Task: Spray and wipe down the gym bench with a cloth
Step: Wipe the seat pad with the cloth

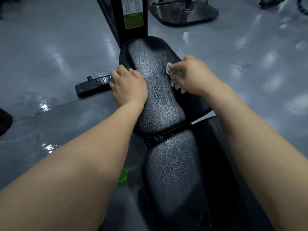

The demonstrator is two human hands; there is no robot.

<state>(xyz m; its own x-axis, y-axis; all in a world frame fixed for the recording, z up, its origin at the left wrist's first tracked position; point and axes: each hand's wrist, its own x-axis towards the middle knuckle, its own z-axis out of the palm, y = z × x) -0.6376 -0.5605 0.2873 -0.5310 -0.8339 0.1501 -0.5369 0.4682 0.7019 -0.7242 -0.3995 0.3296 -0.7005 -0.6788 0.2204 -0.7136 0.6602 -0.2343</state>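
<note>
A black padded gym bench runs up the middle of the view, with a far seat pad (150, 60) and a near pad (173, 174), both beaded with spray droplets. My right hand (195, 75) grips a crumpled white cloth (170, 70) against the right side of the far pad. My left hand (128, 84) rests over the pad's left edge, fingers curled down around it. A bit of green (122, 176), perhaps the spray bottle, peeks out on the floor below my left forearm, mostly hidden.
The bench's black upright post (133, 14) with a label stands beyond the far pad. A black foot bar (93, 85) sticks out left on the wet grey floor (41, 47). Another machine's base plate (185, 12) lies at the back right.
</note>
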